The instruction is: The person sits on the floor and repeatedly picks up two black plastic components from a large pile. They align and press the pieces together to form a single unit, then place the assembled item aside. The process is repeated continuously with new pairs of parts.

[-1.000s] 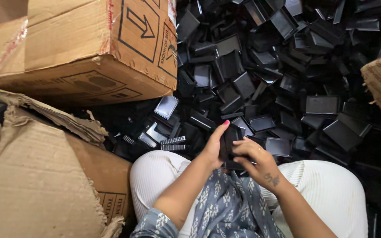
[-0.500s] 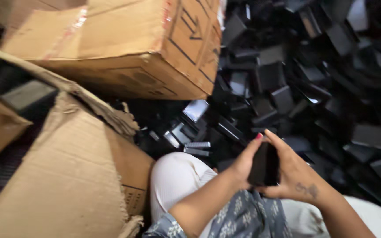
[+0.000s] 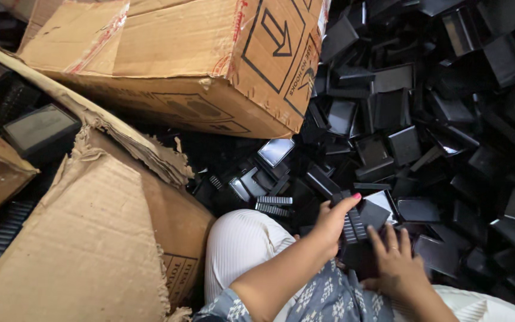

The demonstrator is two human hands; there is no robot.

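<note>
Between both hands, black part upright.

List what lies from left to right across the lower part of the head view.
Torn cardboard box → white-clad knee → left hand → black ribbed part → right hand → heap of black plastic parts.

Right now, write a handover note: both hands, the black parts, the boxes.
Left hand: thumb and fingers on a ribbed black part above the lap.
Right hand: fingers on the same part from below and right.
Both hands grip it together.
Pile of black parts: ahead and to the right, loose, unsorted.
Printed box: ahead left, lying against the pile.
Torn box: left of the knee; black parts show behind it.
Done and left: cannot tell from the pile.
</note>
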